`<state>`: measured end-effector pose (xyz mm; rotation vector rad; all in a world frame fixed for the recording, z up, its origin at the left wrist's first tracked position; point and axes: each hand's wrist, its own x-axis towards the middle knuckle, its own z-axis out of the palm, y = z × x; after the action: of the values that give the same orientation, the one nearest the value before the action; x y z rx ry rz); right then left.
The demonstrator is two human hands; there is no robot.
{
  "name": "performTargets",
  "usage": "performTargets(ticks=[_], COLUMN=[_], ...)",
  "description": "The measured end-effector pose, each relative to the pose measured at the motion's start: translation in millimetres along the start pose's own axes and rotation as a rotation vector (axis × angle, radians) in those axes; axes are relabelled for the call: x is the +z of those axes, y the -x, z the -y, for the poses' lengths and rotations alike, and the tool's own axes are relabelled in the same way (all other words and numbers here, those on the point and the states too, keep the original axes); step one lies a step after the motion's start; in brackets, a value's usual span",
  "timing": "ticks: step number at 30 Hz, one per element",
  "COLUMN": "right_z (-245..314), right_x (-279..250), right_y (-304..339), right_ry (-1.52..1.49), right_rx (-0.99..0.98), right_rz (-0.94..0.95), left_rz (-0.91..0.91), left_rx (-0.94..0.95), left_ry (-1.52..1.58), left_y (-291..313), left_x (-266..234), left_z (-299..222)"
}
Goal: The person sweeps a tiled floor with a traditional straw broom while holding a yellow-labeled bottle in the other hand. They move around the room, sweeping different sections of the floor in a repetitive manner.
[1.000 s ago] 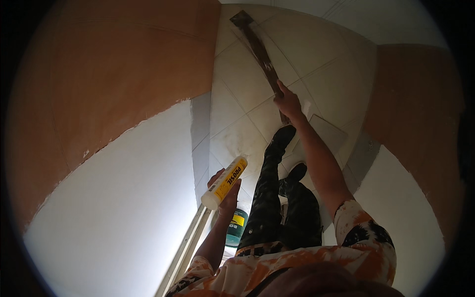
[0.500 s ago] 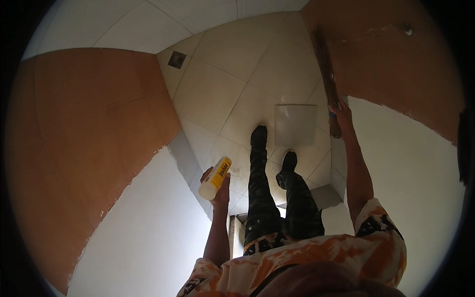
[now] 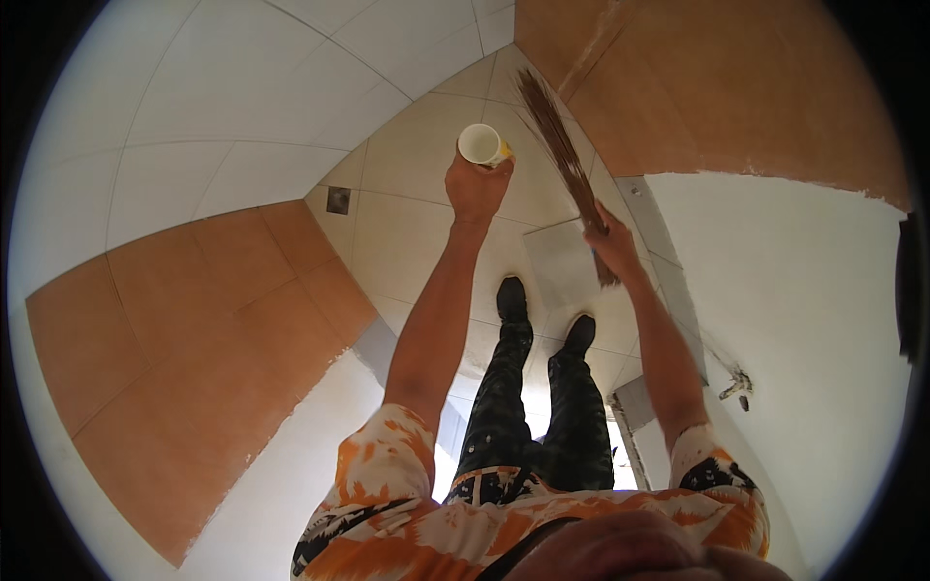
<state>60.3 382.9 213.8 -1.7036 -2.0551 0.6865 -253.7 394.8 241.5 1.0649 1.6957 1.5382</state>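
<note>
My left hand (image 3: pixel 475 192) is stretched forward and closed around a white and yellow sealant cartridge (image 3: pixel 479 144), whose hollow round end faces up toward me. In my right hand (image 3: pixel 613 242) is a brown stick broom (image 3: pixel 562 147), gripped near its bound lower end. The bristles point forward and slightly left, toward the far wall corner, above the pale tiled floor. Whether the bristle tips touch the floor or the wall, I cannot tell. Cartridge and broom are apart.
A loose square tile (image 3: pixel 562 263) lies before my shoes (image 3: pixel 512 299), partly behind the broom. A dark floor drain (image 3: pixel 338 200) sits at the far left corner. Brown tiled walls (image 3: pixel 213 320) flank me, white tiles (image 3: pixel 242 87) stand ahead. A tap (image 3: pixel 738 385) juts from the right wall.
My left hand has moved forward and right, and the cartridge has turned so its hollow end shows. My right hand has swung the broom left, away from the right wall. The view has shifted.
</note>
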Motion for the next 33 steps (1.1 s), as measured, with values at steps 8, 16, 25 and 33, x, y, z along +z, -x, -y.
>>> performTargets(ticks=[8, 16, 25, 33], right_z=[-58.4, -96.6, -63.5, -109.4], right_x=[64.0, 121.4, 88.1, 82.9], right_y=[-234.5, -286.9, -305.0, -269.6], right_ry=[0.269, -0.083, 0.278, 0.178], right_rx=[0.141, 0.315, 0.061, 0.272], right_rz=[0.165, 0.3, 0.468, 0.391], left_rz=[-0.147, -0.229, -0.252, -0.236], left_rx=[-0.046, -0.377, -0.427, -0.497], left_ry=[0.161, -0.062, -0.199, -0.201], left_y=[109.1, 209.7, 234.9, 237.4], left_x=[-3.0, -23.0, -56.6, -54.9], left_z=[17.6, 47.7, 32.6, 35.3])
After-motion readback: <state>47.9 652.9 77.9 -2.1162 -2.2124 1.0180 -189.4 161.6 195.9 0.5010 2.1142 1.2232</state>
